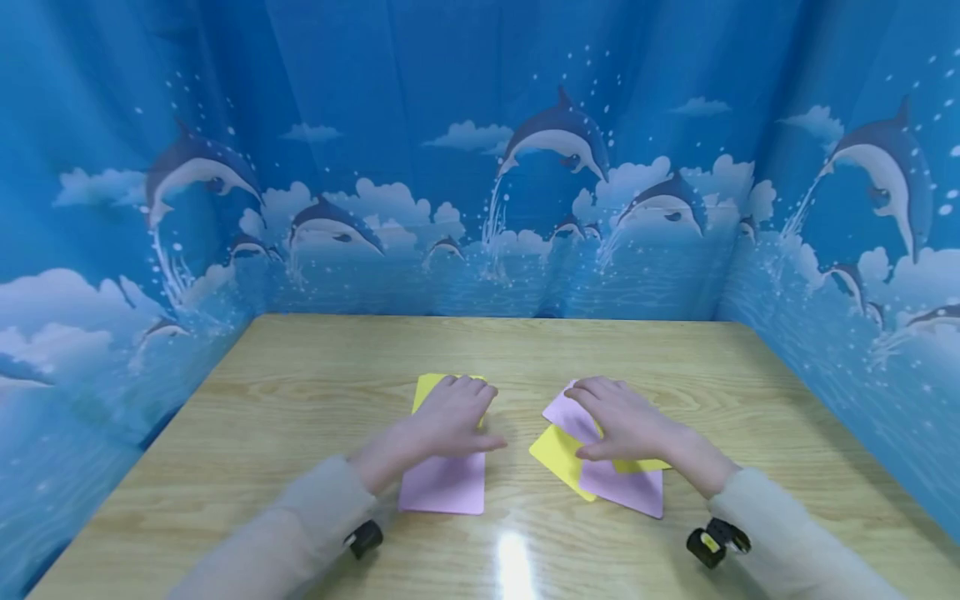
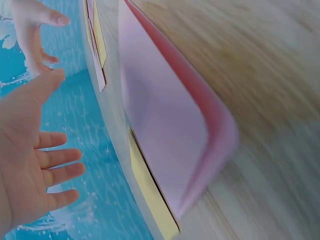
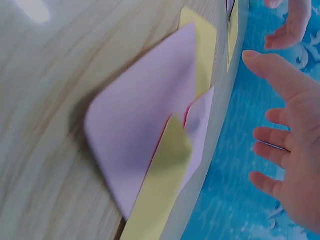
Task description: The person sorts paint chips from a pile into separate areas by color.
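Note:
My left hand (image 1: 456,417) hovers with fingers extended over a purple card (image 1: 444,487) and a yellow card (image 1: 426,388), which lie one beyond the other. In the left wrist view the purple card (image 2: 160,110) has a pink-red edge or layer below it, and a gap separates the palm from it. Over a loose, overlapping group of purple and yellow cards, my right hand (image 1: 624,421) is likewise raised, holding nothing. The right wrist view shows a large purple card (image 3: 145,110) partly covered by a yellow card (image 3: 162,180). What the cards are made of, I cannot tell.
The wood-grain table (image 1: 315,367) carries both groups of cards. A blue curtain (image 1: 420,108) printed with dolphins encloses its back and sides. Light glares off the table's front middle. Each wrist bears a small black device (image 1: 364,539).

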`<state>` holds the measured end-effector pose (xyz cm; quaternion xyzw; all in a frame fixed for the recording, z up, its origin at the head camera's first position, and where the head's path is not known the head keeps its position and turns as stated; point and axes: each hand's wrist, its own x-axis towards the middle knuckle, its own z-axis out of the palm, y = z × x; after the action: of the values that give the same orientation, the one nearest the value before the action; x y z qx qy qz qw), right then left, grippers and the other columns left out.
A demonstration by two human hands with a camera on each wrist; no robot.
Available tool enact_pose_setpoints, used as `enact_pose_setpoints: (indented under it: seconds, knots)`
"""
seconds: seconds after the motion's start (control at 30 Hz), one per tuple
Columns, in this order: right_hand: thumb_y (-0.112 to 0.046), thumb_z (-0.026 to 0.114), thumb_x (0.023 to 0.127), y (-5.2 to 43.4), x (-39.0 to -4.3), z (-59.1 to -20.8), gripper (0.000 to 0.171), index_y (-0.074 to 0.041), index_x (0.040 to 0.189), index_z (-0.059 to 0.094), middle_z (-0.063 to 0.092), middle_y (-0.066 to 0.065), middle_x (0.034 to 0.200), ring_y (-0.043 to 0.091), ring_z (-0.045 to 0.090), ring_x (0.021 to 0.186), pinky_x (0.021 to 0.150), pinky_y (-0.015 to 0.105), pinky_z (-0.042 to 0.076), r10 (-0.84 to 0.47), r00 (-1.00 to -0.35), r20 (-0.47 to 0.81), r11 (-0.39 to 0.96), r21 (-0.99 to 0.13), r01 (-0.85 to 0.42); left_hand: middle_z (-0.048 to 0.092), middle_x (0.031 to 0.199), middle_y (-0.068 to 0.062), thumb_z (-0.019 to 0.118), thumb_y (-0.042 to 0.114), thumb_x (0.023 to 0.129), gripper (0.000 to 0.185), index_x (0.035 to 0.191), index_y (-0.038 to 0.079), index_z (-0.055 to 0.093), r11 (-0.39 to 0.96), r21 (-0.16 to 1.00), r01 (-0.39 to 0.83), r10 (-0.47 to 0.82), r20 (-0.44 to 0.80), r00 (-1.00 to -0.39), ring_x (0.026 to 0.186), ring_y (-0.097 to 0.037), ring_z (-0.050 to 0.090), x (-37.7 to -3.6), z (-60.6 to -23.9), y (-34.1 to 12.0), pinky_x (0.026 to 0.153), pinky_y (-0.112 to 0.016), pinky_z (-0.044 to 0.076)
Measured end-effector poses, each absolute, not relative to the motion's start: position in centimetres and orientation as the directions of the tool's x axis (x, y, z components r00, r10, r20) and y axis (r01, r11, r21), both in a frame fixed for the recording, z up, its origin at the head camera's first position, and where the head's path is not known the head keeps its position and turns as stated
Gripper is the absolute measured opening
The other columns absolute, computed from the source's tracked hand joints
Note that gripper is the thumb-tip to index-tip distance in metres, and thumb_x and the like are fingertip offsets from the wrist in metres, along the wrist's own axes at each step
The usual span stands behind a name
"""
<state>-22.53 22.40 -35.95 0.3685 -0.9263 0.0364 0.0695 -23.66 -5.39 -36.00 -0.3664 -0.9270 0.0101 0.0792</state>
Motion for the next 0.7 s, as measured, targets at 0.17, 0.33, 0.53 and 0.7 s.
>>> enact_pose_setpoints:
  seconds: [0.17, 0.33, 0.53, 0.7]
  knots:
    - [-0.041, 0.076, 0.070, 24.3, -22.4, -36.1, 0.077, 0.001, 0.127, 0.048, 0.049, 0.015, 0.125, 0.034, 0.045, 0.116, 0.091, 0.054, 0.037, -0.655, -0.739, 0.157, 0.744, -0.033, -0.667, 0.057, 0.116, -0.008, 0.056, 0.064, 0.079, 0.074, 0.125, 0.005, 0.052, 0.735, -0.104, 0.670, 0.678, 0.114, -0.726, 0.107, -0.025, 0.052, -23.9, -36.1, -3.6, 0.094, -0.044, 0.039]
    - [-0.043, 0.076, 0.068, 25.9, -22.3, -36.3, 0.081, 0.003, 0.128, 0.047, 0.048, 0.018, 0.127, 0.035, 0.043, 0.118, 0.093, 0.055, 0.036, -0.612, -0.780, 0.126, 0.783, -0.042, -0.621, 0.056, 0.119, -0.008, 0.054, 0.066, 0.079, 0.078, 0.128, 0.005, 0.050, 0.716, -0.119, 0.687, 0.698, 0.115, -0.707, 0.110, -0.024, 0.051, -24.2, -36.3, -2.1, 0.096, -0.044, 0.038]
    - [-0.045, 0.078, 0.065, 27.6, -22.2, -36.6, 0.084, 0.002, 0.128, 0.048, 0.048, 0.020, 0.127, 0.038, 0.043, 0.118, 0.092, 0.058, 0.035, -0.567, -0.820, 0.072, 0.821, -0.033, -0.570, 0.055, 0.119, -0.006, 0.051, 0.068, 0.079, 0.078, 0.128, 0.007, 0.050, 0.703, -0.139, 0.697, 0.711, 0.118, -0.693, 0.108, -0.022, 0.051, -24.5, -36.3, -0.6, 0.095, -0.041, 0.039]
    - [-0.044, 0.079, 0.064, 29.3, -22.2, -36.9, 0.083, 0.003, 0.125, 0.049, 0.047, 0.022, 0.126, 0.040, 0.043, 0.117, 0.090, 0.059, 0.036, -0.557, -0.828, 0.060, 0.827, -0.047, -0.560, 0.055, 0.118, -0.004, 0.051, 0.069, 0.079, 0.077, 0.127, 0.009, 0.051, 0.699, -0.162, 0.697, 0.714, 0.101, -0.693, 0.107, -0.021, 0.050, -24.7, -36.2, 0.9, 0.092, -0.038, 0.038]
